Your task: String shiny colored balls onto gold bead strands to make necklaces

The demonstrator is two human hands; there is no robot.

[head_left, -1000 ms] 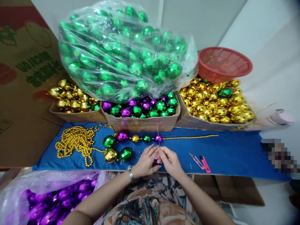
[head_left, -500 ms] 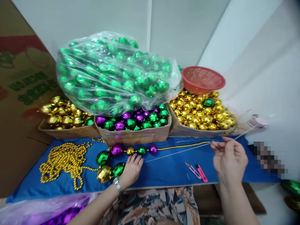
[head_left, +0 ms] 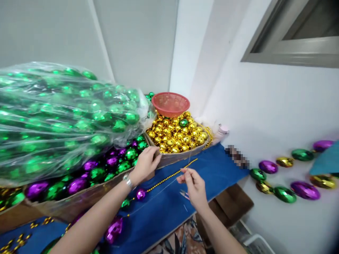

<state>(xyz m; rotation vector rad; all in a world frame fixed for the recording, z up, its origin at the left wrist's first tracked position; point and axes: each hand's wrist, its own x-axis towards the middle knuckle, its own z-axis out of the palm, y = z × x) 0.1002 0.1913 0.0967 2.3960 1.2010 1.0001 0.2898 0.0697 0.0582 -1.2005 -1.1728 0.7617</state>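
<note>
My right hand (head_left: 194,187) is closed in a pinch on a thin white thread (head_left: 156,194) above the blue cloth. That thread runs down left past a small gold bead (head_left: 128,215) to a large purple bead (head_left: 114,229). Beside the near edge of the box of gold beads (head_left: 180,135), my left hand (head_left: 145,164) has its fingers bunched; whatever they hold, if anything, is hidden. Between the hands lies a chain of tiny gold beads (head_left: 169,177), joined to a purple ball bead (head_left: 140,194) and a green one (head_left: 125,203). Thread snips (head_left: 184,194) lie partly behind my right hand.
A big clear bag of green beads (head_left: 69,120) rests over a box of purple and green beads (head_left: 97,173). A red plastic basket (head_left: 171,104) sits on the gold beads. At right, a finished-looking bead strand (head_left: 284,194) hangs by the wall. Blue cloth (head_left: 212,160) covers the table.
The view has swung right. My left hand has left the strung beads and moved to the gold bead box; a large purple bead now shows on the thread. My right hand still pinches the thread.
</note>
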